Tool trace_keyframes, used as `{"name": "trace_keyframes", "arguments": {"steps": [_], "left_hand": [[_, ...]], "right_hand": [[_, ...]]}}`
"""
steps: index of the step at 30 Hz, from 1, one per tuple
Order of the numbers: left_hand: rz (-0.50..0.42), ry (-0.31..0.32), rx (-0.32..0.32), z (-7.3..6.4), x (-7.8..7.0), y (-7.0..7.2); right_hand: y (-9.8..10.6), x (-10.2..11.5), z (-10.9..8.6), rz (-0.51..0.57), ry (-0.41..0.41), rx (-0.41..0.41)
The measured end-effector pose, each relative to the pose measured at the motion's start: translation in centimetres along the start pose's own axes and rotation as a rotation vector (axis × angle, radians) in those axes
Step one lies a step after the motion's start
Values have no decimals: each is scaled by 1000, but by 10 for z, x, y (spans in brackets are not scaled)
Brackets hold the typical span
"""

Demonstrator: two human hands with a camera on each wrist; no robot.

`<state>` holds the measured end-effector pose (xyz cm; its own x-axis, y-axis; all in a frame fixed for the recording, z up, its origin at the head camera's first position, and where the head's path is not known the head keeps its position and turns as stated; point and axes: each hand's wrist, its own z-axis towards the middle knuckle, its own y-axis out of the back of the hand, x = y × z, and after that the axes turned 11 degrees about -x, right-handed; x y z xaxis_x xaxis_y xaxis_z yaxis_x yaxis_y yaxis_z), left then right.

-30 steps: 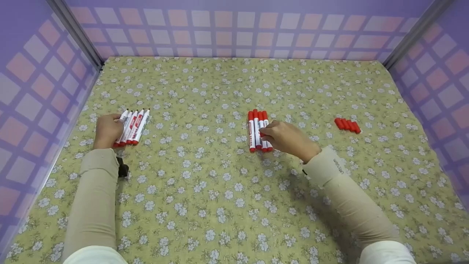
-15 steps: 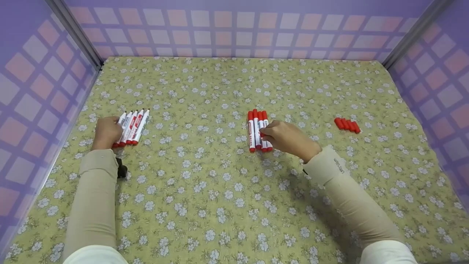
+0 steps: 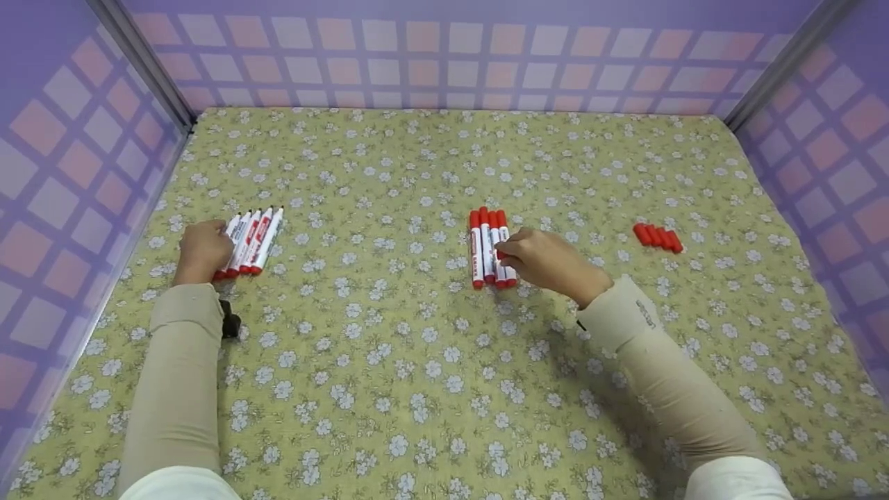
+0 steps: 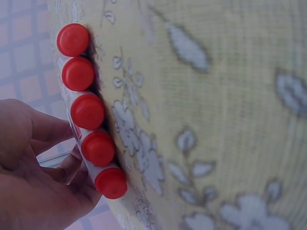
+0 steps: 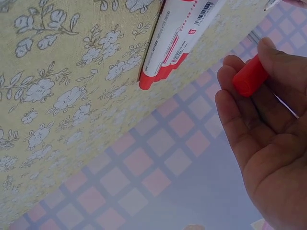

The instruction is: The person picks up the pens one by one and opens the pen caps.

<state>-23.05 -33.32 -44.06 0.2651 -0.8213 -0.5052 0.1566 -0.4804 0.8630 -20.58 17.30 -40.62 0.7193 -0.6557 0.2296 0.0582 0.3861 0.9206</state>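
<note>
My left hand (image 3: 206,246) is at the left side of a row of uncapped white markers (image 3: 263,243) with red ends. Its thumb and curled fingers are at the leftmost marker (image 4: 111,183); the fingers partly hide that marker in the head view. A red marker cap (image 5: 251,76) is pinched between the thumb and fingers of my right hand (image 3: 545,262). This hand hovers beside a middle group of capped markers (image 3: 477,250), apart from them in the right wrist view. Several loose red caps (image 3: 658,237) lie in a slanted row on the right.
A yellow floral cloth (image 3: 389,389) covers the table. Purple checked panels (image 3: 458,62) stand along the back and both sides. A dark device (image 3: 230,321) sits at my left wrist.
My left hand has shifted the leftmost uncapped marker slightly toward me, its tip now level with the row. The cap in my right hand has moved slightly right, off the markers' middle.
</note>
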Motion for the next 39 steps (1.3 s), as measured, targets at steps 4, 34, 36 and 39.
{"name": "trace_keyframes", "arguments": {"steps": [4, 34, 36, 39], "left_hand": [[-13, 43, -10, 0, -4, 2], [-244, -263, 16, -24, -87, -45], [-257, -265, 48, -27, -96, -50], [-285, -283, 86, -32, -108, -58]], "right_hand": [[2, -3, 0, 11, -12, 2], [17, -68, -27, 4, -410, -171], [18, -74, -30, 20, -451, -186], [20, -84, -36, 56, -503, -222]]}}
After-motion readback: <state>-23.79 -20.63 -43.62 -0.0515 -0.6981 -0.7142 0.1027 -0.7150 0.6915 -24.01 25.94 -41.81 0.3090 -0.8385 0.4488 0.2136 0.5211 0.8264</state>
